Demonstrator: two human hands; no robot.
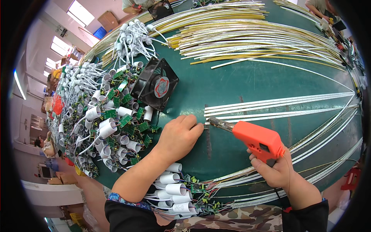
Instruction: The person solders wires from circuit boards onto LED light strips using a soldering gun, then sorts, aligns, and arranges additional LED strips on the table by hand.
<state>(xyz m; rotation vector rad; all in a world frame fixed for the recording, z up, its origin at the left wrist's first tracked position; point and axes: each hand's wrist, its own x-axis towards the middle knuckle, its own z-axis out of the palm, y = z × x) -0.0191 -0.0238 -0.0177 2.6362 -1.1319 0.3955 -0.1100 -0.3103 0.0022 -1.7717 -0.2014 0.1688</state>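
My right hand (275,170) grips an orange soldering gun (257,140), its metal nose pointing left at the ends of several narrow white LED strips (270,105) on the green table. Close to that tip, my left hand (181,136) is closed with its fingers pinched together. What it pinches, if anything, is hidden by the fingers. In front of my body lie white lamp housings (176,189) with small green circuit boards (199,186); thin wires lead from these boards to more white strips (247,178) running off to the right.
A black fan (156,85) stands beyond my left hand. Left of it is a large heap of white housings (107,127) with boards and cables. Bundles of white and yellow strips (255,38) cover the table's far side, where other people (322,8) work.
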